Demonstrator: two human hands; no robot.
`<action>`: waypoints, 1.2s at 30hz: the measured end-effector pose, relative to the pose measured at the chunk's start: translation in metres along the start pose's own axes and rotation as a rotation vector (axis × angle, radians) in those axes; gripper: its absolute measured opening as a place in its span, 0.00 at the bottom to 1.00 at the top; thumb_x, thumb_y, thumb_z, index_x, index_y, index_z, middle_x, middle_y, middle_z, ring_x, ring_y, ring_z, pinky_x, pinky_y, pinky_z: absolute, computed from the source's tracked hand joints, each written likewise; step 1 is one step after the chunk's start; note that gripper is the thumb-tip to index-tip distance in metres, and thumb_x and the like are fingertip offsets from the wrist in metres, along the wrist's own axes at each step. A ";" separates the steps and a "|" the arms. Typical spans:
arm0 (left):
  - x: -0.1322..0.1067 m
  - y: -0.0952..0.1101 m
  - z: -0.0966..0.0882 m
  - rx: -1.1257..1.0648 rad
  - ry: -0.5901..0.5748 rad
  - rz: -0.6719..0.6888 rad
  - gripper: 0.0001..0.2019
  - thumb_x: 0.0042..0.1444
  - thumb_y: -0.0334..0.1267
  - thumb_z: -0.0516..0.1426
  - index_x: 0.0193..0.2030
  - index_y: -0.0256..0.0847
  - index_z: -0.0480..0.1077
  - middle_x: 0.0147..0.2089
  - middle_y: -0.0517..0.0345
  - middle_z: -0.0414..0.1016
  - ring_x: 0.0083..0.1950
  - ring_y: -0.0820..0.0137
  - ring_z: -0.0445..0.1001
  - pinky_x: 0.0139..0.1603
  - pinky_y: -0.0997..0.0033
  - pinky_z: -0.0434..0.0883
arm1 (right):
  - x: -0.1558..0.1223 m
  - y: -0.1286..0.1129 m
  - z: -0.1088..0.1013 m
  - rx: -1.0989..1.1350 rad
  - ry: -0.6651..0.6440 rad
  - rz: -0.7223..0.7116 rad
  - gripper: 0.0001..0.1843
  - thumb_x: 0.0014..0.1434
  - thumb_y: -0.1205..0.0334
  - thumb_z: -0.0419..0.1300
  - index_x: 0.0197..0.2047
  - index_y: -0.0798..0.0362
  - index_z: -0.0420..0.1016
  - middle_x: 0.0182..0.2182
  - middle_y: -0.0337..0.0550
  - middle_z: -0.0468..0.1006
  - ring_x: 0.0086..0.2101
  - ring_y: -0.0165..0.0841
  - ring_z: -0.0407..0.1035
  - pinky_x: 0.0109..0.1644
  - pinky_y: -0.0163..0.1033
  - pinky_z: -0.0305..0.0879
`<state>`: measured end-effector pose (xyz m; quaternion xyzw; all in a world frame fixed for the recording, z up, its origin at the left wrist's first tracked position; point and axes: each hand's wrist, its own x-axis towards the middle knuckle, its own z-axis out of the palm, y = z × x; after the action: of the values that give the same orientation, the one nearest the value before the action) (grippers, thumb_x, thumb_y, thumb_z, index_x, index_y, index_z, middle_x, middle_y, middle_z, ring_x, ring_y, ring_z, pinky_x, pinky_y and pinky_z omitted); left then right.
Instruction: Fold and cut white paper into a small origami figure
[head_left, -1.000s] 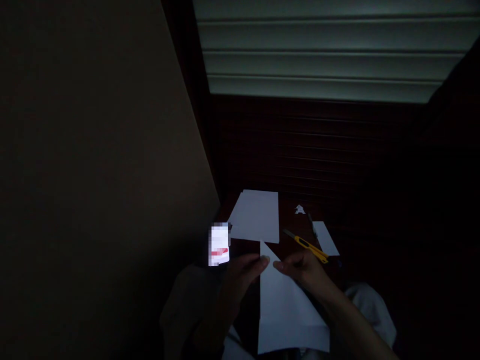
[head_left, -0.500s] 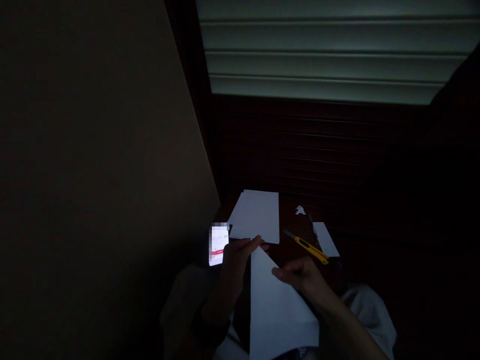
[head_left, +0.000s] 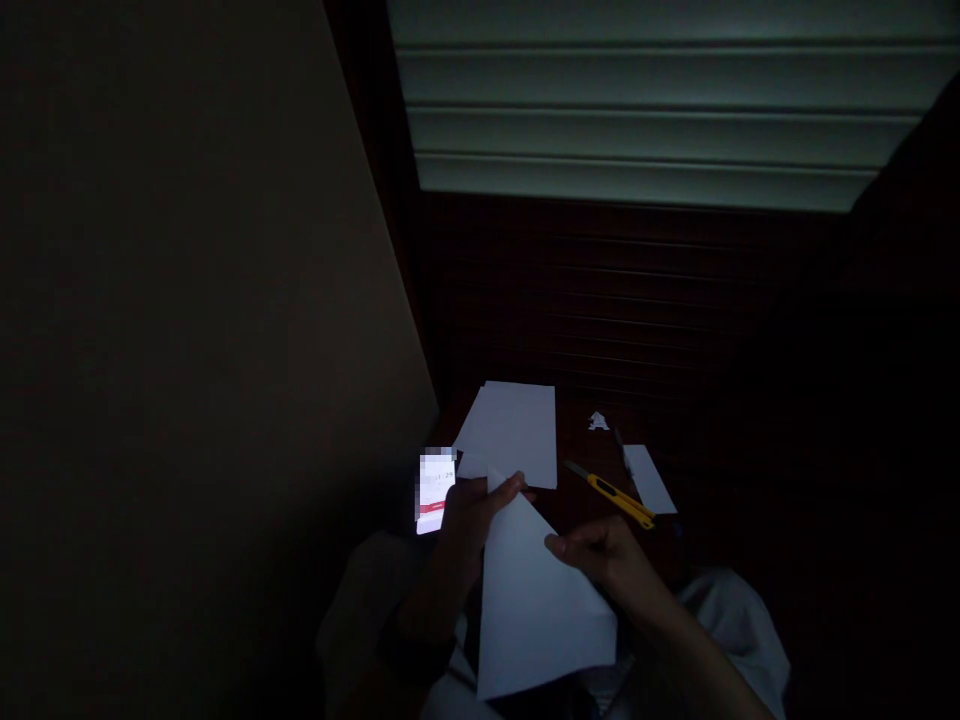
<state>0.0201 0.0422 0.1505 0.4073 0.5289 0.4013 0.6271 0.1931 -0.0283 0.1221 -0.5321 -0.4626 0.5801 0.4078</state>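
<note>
A white sheet of paper (head_left: 544,610) hangs over my lap, its narrow pointed end at the top and its slanting edge on the right. My left hand (head_left: 480,515) pinches it close to the pointed end, thumb on the front face. Partway down the slanting edge, my right hand (head_left: 596,555) grips the same sheet between thumb and fingers. Just beyond the right hand a yellow utility knife (head_left: 615,497) lies on the table with its blade pointing up and left.
Several white sheets (head_left: 514,430) lie stacked on the dark table, with a lit phone (head_left: 435,495) to their left. A white paper strip (head_left: 651,480), a dark thin pen-like object (head_left: 624,455) and a small cut-out scrap (head_left: 598,421) lie on the right. A wall (head_left: 225,300) rises close on the left.
The sheet has shifted left and up, so its point now rises above my left thumb and its lower edge shows. Both hands still hold it in nearly the same places.
</note>
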 end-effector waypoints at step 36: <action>0.031 -0.005 0.016 0.151 -0.134 0.248 0.17 0.43 0.49 0.64 0.29 0.34 0.77 0.29 0.52 0.78 0.31 0.64 0.75 0.28 0.72 0.66 | 0.050 -0.022 -0.024 -0.342 0.066 -0.267 0.17 0.55 0.52 0.58 0.36 0.56 0.80 0.28 0.42 0.79 0.30 0.34 0.69 0.34 0.36 0.63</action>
<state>0.0397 0.0676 0.1371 0.5413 0.4600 0.4068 0.5744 0.2114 0.0276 0.1315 -0.5461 -0.6072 0.4163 0.3997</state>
